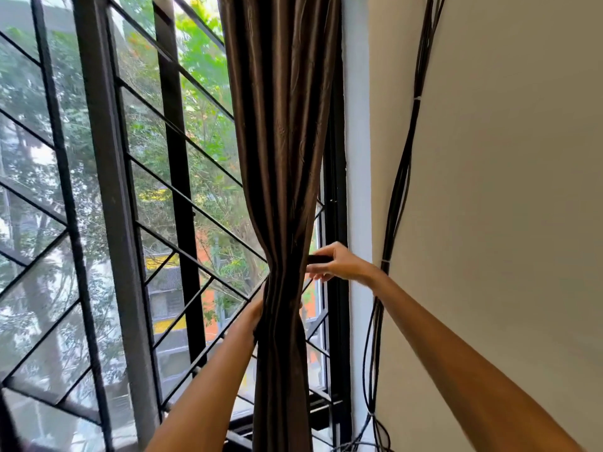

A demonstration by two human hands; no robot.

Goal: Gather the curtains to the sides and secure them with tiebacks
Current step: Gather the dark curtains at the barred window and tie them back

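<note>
Two hands work at the narrow waist of a brown curtain (284,158). The right hand (339,263) sits just to the right of the gathered cloth, thumb on top and fingers curled below, pinching the end of a dark tieback (318,258) that reaches from the hand toward the curtain's edge. The left hand (257,309) is on the opposite side and a little lower, mostly hidden behind the folds; it presses against the bunched cloth, and whether its fingers wrap round the cloth cannot be told. Between the two hands the curtain is squeezed into a tight bundle, spreading wider above and hanging in straight folds below. It hangs at the right end of the window, just beside the black window frame (337,197) and the white edge of the wall. Left of the curtain, dark metal bars (107,177) run upright and slantwise across the glass, with green trees and coloured buildings showing through. To the right, a bundle of black cables (399,190) runs down the pale wall (509,158), passing close behind the right wrist and forearm.
</note>
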